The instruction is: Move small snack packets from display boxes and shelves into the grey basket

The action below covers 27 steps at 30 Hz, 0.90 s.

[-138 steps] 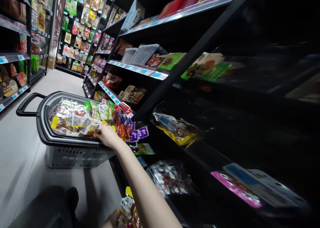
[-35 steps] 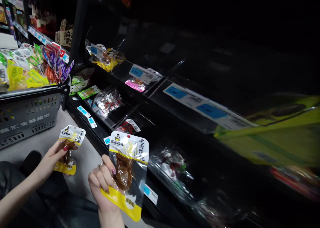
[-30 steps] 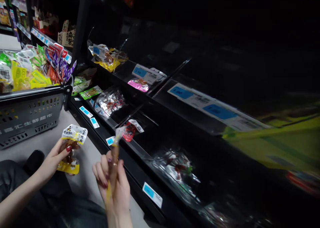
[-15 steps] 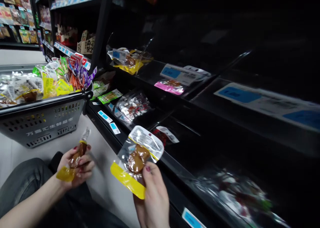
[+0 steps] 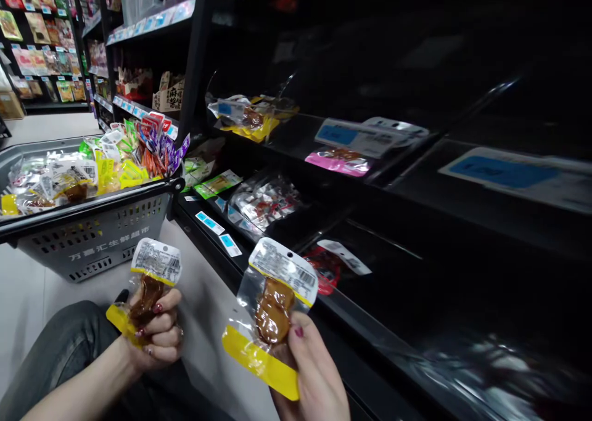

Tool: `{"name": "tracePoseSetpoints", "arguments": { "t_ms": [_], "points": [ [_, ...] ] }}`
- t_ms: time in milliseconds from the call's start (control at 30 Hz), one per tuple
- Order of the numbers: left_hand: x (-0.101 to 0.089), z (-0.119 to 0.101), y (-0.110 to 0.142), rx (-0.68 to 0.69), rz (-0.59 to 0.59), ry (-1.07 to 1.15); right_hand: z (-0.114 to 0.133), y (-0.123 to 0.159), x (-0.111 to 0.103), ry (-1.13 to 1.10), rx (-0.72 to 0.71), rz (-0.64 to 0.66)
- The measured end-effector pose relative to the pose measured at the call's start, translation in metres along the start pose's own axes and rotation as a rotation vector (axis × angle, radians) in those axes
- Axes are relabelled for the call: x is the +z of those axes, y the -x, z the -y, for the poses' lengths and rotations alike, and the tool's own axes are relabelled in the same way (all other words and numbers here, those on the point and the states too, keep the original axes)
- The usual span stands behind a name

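Observation:
At lower left, my left hand (image 5: 160, 335) is closed around a vacuum-packed snack (image 5: 150, 291) with a white label top, a yellow bottom band and a dark brown piece inside. My right hand (image 5: 314, 365) pinches the right edge of a similar snack packet (image 5: 272, 316) between thumb and fingers. Its brown contents show through clear plastic, and its printed white end points up. Both packets are held apart, over my lap and in front of the low black shelf (image 5: 203, 239).
A grey shopping basket (image 5: 106, 236) heaped with small snack packets stands at left. Shelf bins hold silver packets (image 5: 266, 202), a red packet (image 5: 326, 267), a pink-edged packet (image 5: 340, 162) and yellow ones (image 5: 254, 125). Clear dividers and price tags (image 5: 229, 245) line the shelf edges.
The left-hand packet has turned from edge-on so its label side faces me. The right-hand packet has shifted slightly right and down. My view has swung a little left.

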<state>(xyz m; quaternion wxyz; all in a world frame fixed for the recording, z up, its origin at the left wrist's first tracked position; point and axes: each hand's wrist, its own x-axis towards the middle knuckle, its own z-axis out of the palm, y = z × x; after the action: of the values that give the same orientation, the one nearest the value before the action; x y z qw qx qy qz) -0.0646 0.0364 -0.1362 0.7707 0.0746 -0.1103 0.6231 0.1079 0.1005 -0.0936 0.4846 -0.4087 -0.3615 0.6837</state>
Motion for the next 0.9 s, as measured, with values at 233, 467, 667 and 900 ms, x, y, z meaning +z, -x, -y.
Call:
{"name": "tracePoseSetpoints", "arguments": {
  "t_ms": [233, 467, 667, 900],
  "points": [
    [0.004, 0.0, -0.009, 0.409, -0.559, -0.97, 0.002, 0.002, 0.0, -0.01, -0.043, 0.021],
    [-0.006, 0.0, -0.007, 0.484, -0.727, -1.407, 0.002, -0.001, -0.002, -0.048, -0.093, -0.034],
    [-0.005, 0.002, -0.009, 0.309, -0.519, -0.898, 0.002, 0.001, -0.004, -0.031, -0.052, 0.089],
    [0.0, 0.015, -0.008, 0.028, -0.424, -0.468, -0.017, 0.01, 0.015, 0.087, 0.108, 0.368]
  ]
}}
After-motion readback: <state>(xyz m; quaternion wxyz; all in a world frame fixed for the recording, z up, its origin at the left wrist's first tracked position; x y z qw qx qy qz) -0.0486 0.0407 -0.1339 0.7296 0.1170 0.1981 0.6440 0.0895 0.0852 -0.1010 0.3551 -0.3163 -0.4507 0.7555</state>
